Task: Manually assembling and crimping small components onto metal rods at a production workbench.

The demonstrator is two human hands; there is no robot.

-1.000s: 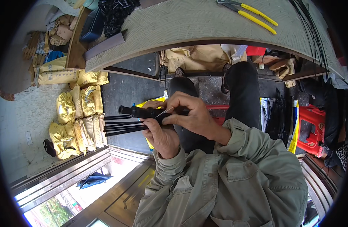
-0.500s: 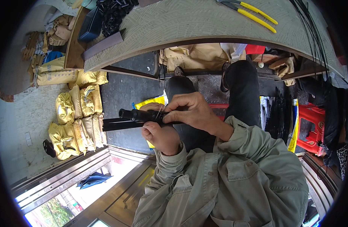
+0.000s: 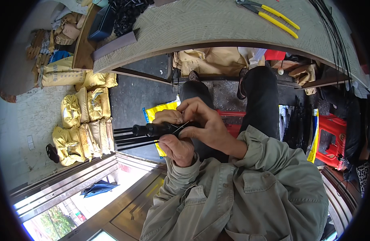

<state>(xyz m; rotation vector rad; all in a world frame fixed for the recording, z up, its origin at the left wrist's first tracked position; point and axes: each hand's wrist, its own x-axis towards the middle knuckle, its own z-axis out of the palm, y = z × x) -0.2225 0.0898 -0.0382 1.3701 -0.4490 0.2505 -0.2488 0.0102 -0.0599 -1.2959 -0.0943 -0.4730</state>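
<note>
In front of my chest, above my lap, my left hand grips a bundle of thin black rods that stick out to the left. A black tube-like piece lies along the top of the bundle. My right hand curls over the same bundle from the right, fingertips pinching at the black tube and a thin strand crossing it. Both hands touch each other around the bundle. My legs in dark trousers run under the table.
A curved grey-green worktable spans the top, with yellow-handled pliers, a black bin of dark parts and black wires on it. Yellow sacks are piled at left. A red stool stands at right.
The rod bundle and both hands shifted slightly; my right fingers moved along the black tube toward the left hand. Grip on the bundle is unchanged.
</note>
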